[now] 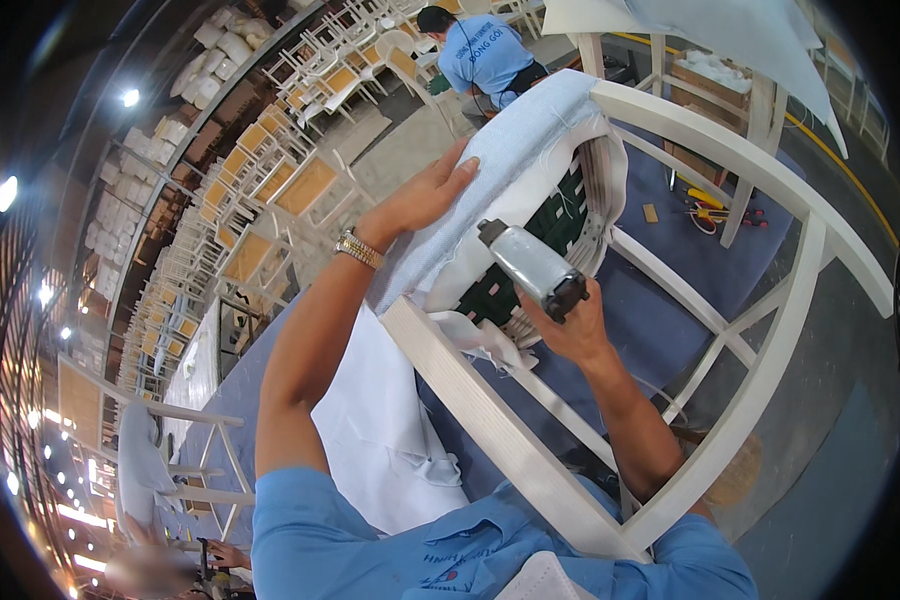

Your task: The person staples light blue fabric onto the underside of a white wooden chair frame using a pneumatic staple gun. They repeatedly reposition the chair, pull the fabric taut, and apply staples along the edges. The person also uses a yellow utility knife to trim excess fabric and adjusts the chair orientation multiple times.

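A pale wooden chair frame [500, 420] lies tipped over before me, the open underside of its seat turned toward me. Light blue fabric [540, 115] covers the seat's padded edge, and frayed white cloth hangs inside around dark green woven webbing [560, 215]. My left hand [425, 200], with a metal watch on the wrist, grips the padded edge, thumb along the fabric and the other fingers partly hidden. In my right hand [575, 325] is a grey staple gun [533, 265], its nose over the webbing near the inner cloth. The fingers around its handle are partly hidden.
The chair rests on a table with a blue-grey cover [650, 310]. Scissors and yellow-handled tools [710, 210] lie at the far right. White cloth [385, 420] hangs by my left arm. A co-worker in blue [485, 60] crouches beyond; stacked chairs [295, 185] fill the left.
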{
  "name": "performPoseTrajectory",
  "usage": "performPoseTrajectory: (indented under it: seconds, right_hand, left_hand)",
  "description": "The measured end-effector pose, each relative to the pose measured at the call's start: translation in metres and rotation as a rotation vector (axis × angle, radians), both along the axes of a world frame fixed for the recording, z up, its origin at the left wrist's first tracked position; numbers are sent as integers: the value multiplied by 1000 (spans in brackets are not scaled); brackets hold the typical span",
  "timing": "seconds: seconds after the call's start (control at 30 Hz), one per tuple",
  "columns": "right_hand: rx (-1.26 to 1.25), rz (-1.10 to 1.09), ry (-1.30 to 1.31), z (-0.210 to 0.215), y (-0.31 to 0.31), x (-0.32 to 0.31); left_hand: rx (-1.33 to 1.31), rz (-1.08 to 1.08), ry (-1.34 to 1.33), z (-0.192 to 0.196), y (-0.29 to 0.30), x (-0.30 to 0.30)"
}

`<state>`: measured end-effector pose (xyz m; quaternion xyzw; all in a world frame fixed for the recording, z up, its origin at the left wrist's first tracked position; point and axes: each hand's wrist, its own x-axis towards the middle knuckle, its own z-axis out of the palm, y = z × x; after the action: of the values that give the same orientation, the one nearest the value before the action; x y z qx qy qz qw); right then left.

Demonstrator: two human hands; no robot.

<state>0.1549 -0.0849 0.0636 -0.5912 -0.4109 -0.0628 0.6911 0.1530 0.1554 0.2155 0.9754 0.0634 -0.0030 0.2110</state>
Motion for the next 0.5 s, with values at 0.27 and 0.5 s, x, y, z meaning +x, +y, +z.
performPoseTrajectory:
  seconds: [0.27,0.5]
  right_hand:
    - [16,48,12,4,16,-5]
    - [-19,-40,-115,7,18,-5]
  left_hand:
    - [233,29,-35,-5,-20,-9]
    - [276,-7,-146,-10,-16,-7]
